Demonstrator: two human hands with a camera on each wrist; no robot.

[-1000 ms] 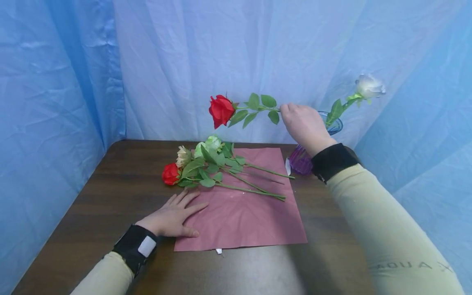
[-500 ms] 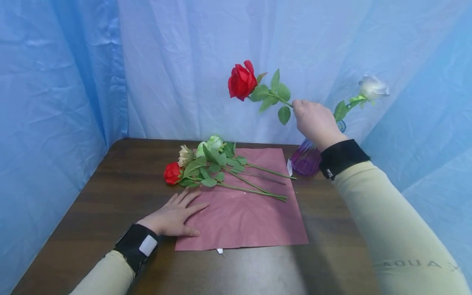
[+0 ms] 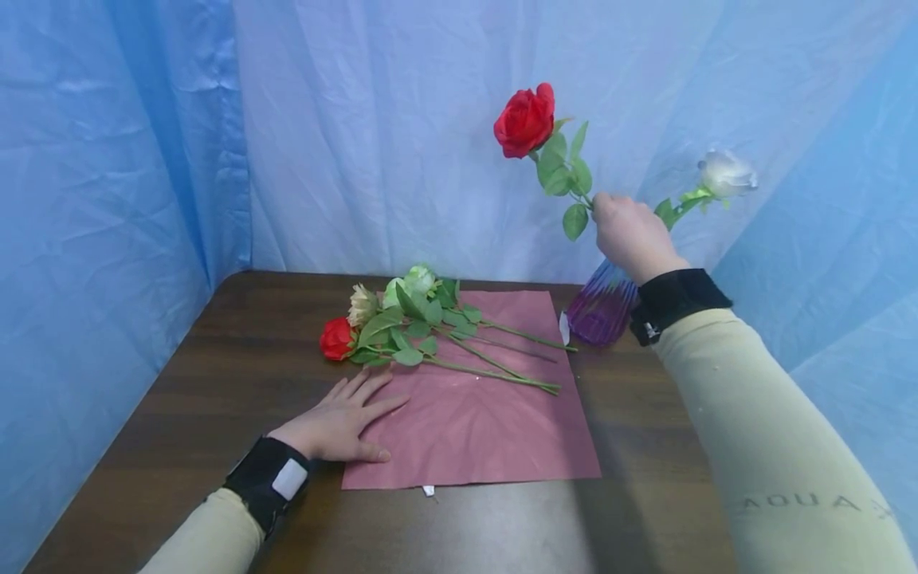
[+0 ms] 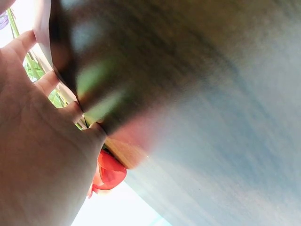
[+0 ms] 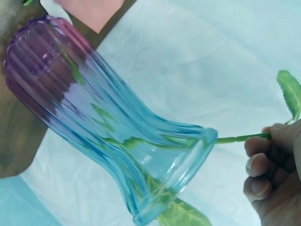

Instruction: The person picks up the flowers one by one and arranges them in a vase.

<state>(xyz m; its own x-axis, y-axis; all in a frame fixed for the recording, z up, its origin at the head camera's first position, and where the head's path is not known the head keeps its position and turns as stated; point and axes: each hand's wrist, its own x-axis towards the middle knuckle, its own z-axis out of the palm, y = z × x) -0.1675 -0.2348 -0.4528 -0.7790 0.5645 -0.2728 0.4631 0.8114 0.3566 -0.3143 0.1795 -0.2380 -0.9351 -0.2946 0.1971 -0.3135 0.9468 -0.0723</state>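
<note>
My right hand (image 3: 634,235) pinches the stem of a red rose (image 3: 526,121) below its leaves, bloom tilted up and left. In the right wrist view the stem runs from the fingers to the mouth of a ribbed glass vase (image 5: 108,113), blue at the rim and purple at the base, with green lines visible through the glass. A white rose (image 3: 726,174) leans right out of the vase. My left hand (image 3: 337,418) rests flat, fingers spread, on the left edge of a pink sheet of paper (image 3: 488,438).
On the paper lie several stemmed flowers: a red rose (image 3: 335,339), a cream flower (image 3: 362,304) and pale green blooms (image 3: 419,281), stems pointing right. A small white scrap (image 3: 429,490) shows at the paper's front edge. Blue curtains (image 3: 430,143) surround the brown table (image 3: 179,399).
My right hand has moved right with the red rose, whose bloom has risen and swung right toward upright. The left hand and the flowers on the paper have stayed put.
</note>
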